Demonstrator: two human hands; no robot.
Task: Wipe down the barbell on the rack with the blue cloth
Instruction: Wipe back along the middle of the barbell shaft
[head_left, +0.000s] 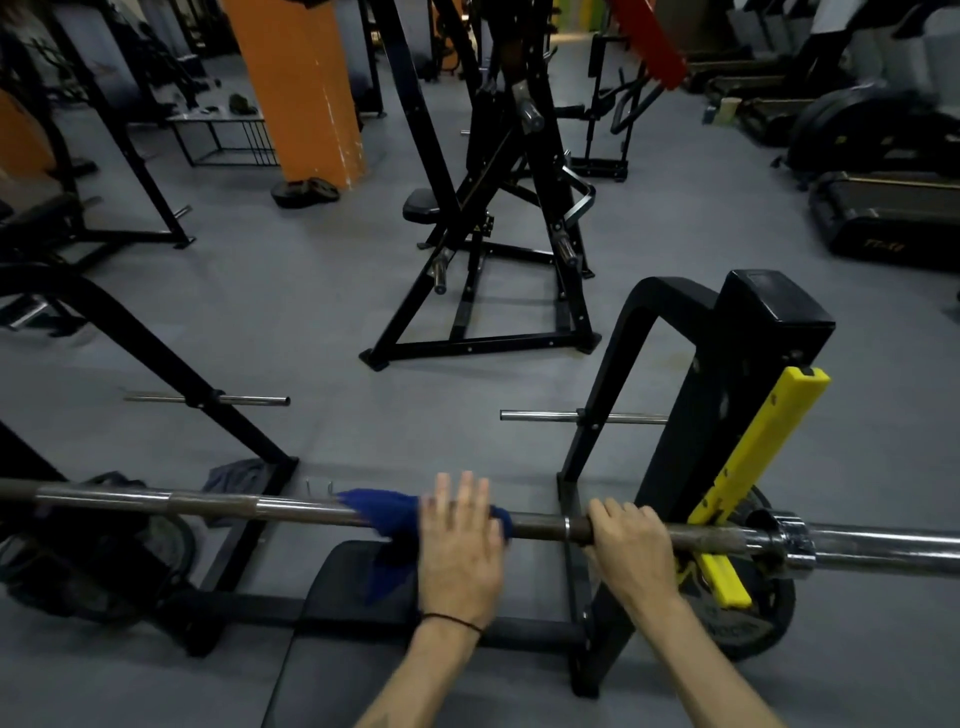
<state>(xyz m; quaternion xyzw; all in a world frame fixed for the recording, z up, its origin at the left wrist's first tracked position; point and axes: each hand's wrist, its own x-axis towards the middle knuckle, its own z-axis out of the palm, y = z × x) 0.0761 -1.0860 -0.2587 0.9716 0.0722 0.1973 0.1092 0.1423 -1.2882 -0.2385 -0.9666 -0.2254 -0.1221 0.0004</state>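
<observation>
We see the barbell (291, 512) lying across the rack (727, 415). Our left hand (460, 551) presses the blue cloth (384, 514) flat onto the bar, fingers straight. Our right hand (631, 535) grips the bar just beside the rack upright.

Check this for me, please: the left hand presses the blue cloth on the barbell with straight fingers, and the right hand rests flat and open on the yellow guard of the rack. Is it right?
Not quite. The right hand is not on the yellow guard; its fingers curl round the barbell just beside it, as the head view shows. The rest is right: the left hand presses the blue cloth on the barbell with straight fingers.
</observation>
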